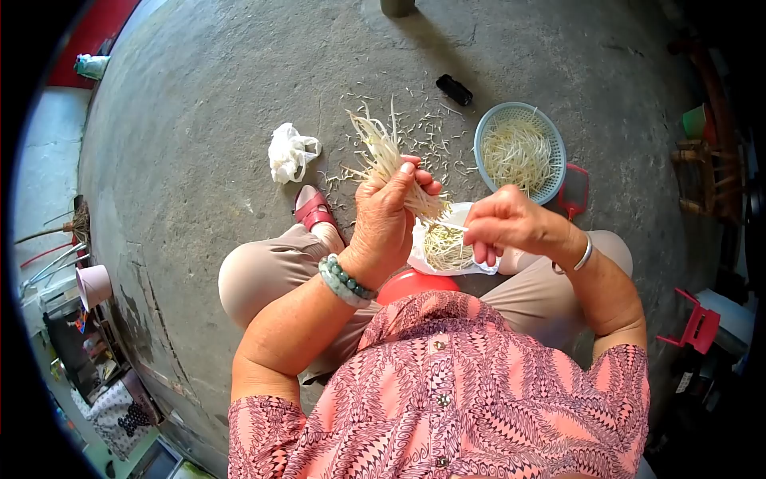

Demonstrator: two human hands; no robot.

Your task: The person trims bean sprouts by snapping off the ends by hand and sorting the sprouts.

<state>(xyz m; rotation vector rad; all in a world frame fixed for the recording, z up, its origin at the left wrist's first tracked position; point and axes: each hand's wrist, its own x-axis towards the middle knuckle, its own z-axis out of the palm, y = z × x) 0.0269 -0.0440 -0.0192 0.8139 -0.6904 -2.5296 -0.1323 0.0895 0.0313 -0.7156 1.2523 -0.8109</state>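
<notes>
My left hand point(388, 203) is wrapped round a bunch of bean sprouts point(381, 149), which stick out above and below the fist. To its right, my right hand point(511, 223) is closed in a pinch, with a thin pale sprout point(453, 226) showing at its fingertips beside the lower end of the bunch. Below the hands, more bean sprouts point(447, 247) lie in an open white plastic bag point(477, 266). Beyond my right hand stands a light blue plastic colander point(481, 144) holding a heap of pale sprouts point(517, 156).
Small sprout scraps point(431, 132) are scattered on the concrete floor point(207, 120). A crumpled white bag point(292, 152) and a black object point(455, 89) lie there too. A red-framed item point(574, 190) sits beside the colander. A red chair point(692, 323) stands far right, a pink bucket point(94, 285) left.
</notes>
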